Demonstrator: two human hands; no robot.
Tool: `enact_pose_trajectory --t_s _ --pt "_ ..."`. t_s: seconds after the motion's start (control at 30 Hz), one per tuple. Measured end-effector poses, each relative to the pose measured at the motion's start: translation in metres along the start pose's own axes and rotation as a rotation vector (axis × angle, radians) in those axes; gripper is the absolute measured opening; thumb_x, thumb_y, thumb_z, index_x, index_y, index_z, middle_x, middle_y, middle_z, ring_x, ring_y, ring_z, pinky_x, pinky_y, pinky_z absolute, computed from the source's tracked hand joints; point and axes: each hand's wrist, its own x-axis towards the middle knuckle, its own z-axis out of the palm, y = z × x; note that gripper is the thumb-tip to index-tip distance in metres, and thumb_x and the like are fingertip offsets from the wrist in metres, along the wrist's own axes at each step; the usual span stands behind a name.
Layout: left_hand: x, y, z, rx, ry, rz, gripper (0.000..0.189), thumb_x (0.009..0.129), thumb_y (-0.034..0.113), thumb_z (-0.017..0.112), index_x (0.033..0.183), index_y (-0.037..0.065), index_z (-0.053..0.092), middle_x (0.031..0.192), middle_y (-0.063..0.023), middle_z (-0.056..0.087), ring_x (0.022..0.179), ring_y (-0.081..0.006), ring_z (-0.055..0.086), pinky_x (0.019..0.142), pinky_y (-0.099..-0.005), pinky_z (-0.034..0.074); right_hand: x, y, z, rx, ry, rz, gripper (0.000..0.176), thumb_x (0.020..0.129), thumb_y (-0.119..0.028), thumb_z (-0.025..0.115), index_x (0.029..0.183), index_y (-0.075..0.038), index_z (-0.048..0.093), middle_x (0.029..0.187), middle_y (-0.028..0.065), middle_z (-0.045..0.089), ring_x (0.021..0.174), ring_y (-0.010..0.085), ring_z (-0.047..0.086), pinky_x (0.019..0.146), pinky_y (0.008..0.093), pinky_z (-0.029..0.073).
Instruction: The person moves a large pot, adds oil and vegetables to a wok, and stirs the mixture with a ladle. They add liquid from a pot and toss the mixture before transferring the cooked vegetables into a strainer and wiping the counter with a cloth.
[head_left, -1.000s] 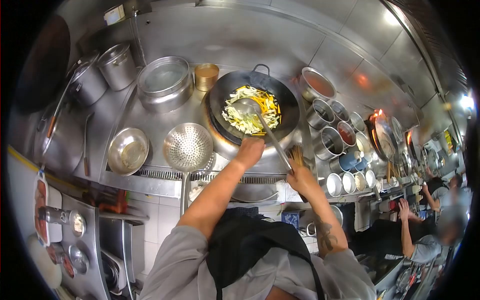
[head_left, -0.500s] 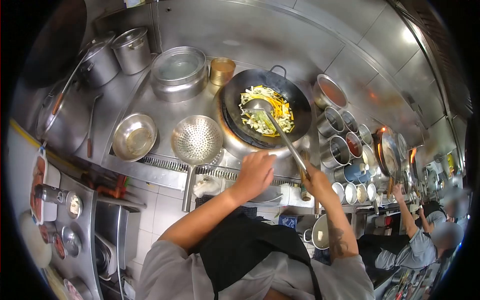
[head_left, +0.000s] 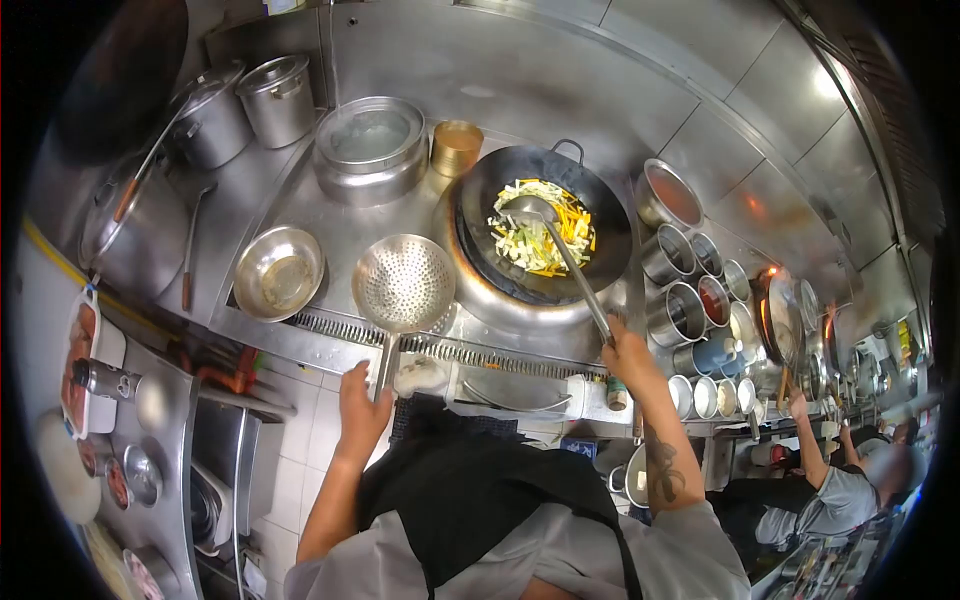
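Ladle in wok, cooking range.
The ladle's bowl lay among sliced vegetables in the wok on the burner. The right hand was closed around its long handle at the near rim. The left hand, fingers loosely spread and holding nothing, was just beside the perforated strainer handle; contact unclear. Seasoning tins stood right of the wok.

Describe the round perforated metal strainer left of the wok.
The round perforated steel strainer is a shallow bowl dotted with holes, empty, lying open side up on the steel range top beside the black wok. Its straight handle runs toward the person over the drain grate, where the left hand reaches its end; grip unclear.
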Motion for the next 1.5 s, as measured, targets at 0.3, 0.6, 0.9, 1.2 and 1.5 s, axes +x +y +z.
enact_pose_trajectory --t_s 0.3,0.6,0.9,1.2,1.5 --pt "-0.042 -0.058 0.02 -0.38 -0.229 -0.66 0.068 0.078 0.013 0.07 0.134 -0.001 0.035 0.099 -0.0158 0.055 0.066 -0.019 0.062 0.056 -0.0304 0.051 -0.023 0.006 -0.031 -0.01 -0.033 0.015 0.055 0.08 -0.006 0.054 0.133 0.001 0.043 0.094 0.0308 0.061 0.087 0.045 0.061 0.076 0.0493 0.047" --pt "-0.031 -0.078 0.018 -0.189 -0.166 -0.465 0.047 0.081 0.018 0.062 0.124 0.001 0.05 0.093 -0.021 0.065 0.083 -0.0319 0.065 0.076 -0.0378 0.051 -0.006 0.017 -0.009 0.011 0.083 -0.08 0.049 0.079 -0.005 0.054 0.127 0.0 0.051 0.07 0.0197 0.059 0.062 0.0325 0.06 0.059 0.04 0.047" --pt "-0.016 -0.077 -0.003 -0.094 -0.164 -0.411 0.034 0.089 0.021 0.059 0.115 -0.001 0.055 0.1 -0.0268 0.063 0.097 -0.0421 0.061 0.084 -0.0433 0.049 0.095 -0.065 0.029 0.59 0.142 -0.164 0.041 0.083 -0.004 0.053 0.123 0.002 0.051 0.067 0.0022 0.054 0.05 0.0086 0.047 0.046 0.0253 0.039" --pt "0.0 -0.083 -0.027 -0.282 -0.266 -0.381 0.029 0.091 0.022 0.057 0.11 0.0 0.055 0.098 -0.0265 0.061 0.097 -0.0432 0.058 0.084 -0.0449 0.047 0.28 -0.215 0.129 0.687 0.138 -0.217 0.024 0.08 -0.009 0.055 0.101 0.003 0.06 0.063 0.0117 0.059 0.046 0.0189 0.056 0.042 0.0343 0.044" --pt "0.052 -0.098 -0.047 -0.139 -0.165 -0.278 0.04 0.09 0.021 0.061 0.117 -0.008 0.056 0.109 -0.0271 0.059 0.105 -0.0394 0.057 0.091 -0.041 0.045 0.33 -0.299 0.145 1.319 -0.6 0.275 0.009 0.085 -0.006 0.053 0.092 0.0 0.054 0.066 0.004 0.055 0.05 0.0131 0.053 0.045 0.0282 0.044"
